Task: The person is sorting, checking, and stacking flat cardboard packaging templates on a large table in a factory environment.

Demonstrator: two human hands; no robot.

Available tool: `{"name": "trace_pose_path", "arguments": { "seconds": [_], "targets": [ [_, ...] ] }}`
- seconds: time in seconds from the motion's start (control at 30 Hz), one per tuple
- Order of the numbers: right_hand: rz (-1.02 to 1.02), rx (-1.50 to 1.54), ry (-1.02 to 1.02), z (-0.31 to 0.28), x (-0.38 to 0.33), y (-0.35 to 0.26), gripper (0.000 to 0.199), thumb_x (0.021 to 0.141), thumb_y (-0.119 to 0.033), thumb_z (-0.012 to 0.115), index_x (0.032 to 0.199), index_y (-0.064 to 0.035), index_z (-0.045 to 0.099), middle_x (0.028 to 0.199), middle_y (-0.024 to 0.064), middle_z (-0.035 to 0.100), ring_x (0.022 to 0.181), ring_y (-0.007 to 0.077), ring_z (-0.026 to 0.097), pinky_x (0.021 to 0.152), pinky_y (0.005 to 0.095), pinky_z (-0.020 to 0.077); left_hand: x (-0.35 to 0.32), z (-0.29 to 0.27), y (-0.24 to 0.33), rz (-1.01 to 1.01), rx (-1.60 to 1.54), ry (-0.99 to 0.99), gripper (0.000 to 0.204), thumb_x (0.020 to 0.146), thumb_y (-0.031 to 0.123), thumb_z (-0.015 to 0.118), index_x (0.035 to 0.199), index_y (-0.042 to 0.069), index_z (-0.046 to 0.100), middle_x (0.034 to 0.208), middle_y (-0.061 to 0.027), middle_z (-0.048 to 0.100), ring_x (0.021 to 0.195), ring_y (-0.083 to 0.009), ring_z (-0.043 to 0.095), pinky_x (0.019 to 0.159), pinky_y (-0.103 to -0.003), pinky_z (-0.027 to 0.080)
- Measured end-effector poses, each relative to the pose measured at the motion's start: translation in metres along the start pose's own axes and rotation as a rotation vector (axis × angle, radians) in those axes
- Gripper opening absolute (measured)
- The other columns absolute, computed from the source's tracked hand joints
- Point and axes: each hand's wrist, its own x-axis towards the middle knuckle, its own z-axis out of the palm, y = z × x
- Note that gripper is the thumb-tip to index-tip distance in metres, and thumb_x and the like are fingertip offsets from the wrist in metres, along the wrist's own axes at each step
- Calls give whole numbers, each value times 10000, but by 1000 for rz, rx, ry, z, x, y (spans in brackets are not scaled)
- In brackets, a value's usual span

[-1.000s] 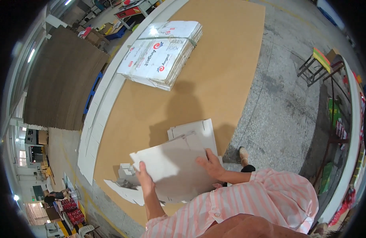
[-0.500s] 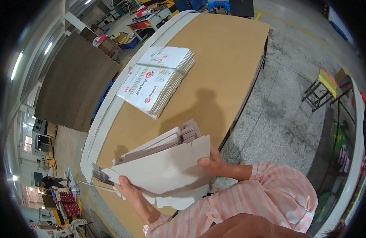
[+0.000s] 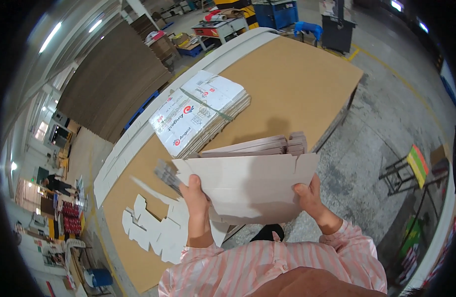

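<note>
Your left hand (image 3: 195, 198) and right hand (image 3: 311, 197) hold one stack of white cardboard blanks (image 3: 250, 185) between them, thumbs on the near face; the other fingers are mostly hidden. The stack's long axis runs from left fingers to right fingers; neither hand is nearer. Count: one held stack, sheets not countable; one strapped bundle (image 3: 198, 111), beyond the left fingers; one stool (image 3: 408, 171), right of the right fingers; loose cut blanks (image 3: 161, 235), left of and closer to you than the left fingers, number unclear.

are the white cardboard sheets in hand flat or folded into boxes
Flat: the white cardboard sheets are stacked, layered edges showing behind the front one, between left hand and right hand.
</note>
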Motion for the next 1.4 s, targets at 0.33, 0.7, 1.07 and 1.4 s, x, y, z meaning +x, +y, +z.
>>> {"name": "trace_pose_path", "arguments": {
  "seconds": [0.33, 0.7, 1.07, 1.4],
  "targets": [
    [29, -155, -104, -123, 144, 60, 689, 720, -480, 656, 1143, 5, 413, 1019, 53, 519, 946, 146, 499, 817, 279, 399, 67, 102, -80, -91, -34, 85, 617, 792, 378, 612, 1190, -43, 399, 1074, -119, 531, 946, -222, 550, 813, -358, 458],
    [2, -370, -225, -344, 281, 236, 543, 804, -345, 549, 1251, -78, 393, 1177, 62, 470, 1108, 226, 439, 978, 409, 314, 118, 274, -134, -7, -180, 174, 331, 756, 158, 683, 1008, -3, 540, 898, -26, 579, 821, -111, 526, 750, -275, 437],
    [318, 23, -236, -535, 466, 246, 606, 723, -371, 676, 1166, -20, 456, 1122, 88, 491, 1003, 211, 494, 822, 359, 428, 185, 462, -227, -47, -10, 77, 622, 700, 293, 729, 1155, -12, 433, 969, -62, 556, 898, -127, 505, 832, -280, 402],
    [485, -263, -363, -515, 462, 187, 932, 567, -419, 813, 1264, 2, 359, 1184, 87, 432, 1057, 206, 438, 845, 329, 389, 202, 482, -265, 37, -39, -107, 1035, 612, 522, 744, 1321, -12, 213, 1248, -98, 366, 1176, -180, 349, 989, -327, 260]
  ]
}}
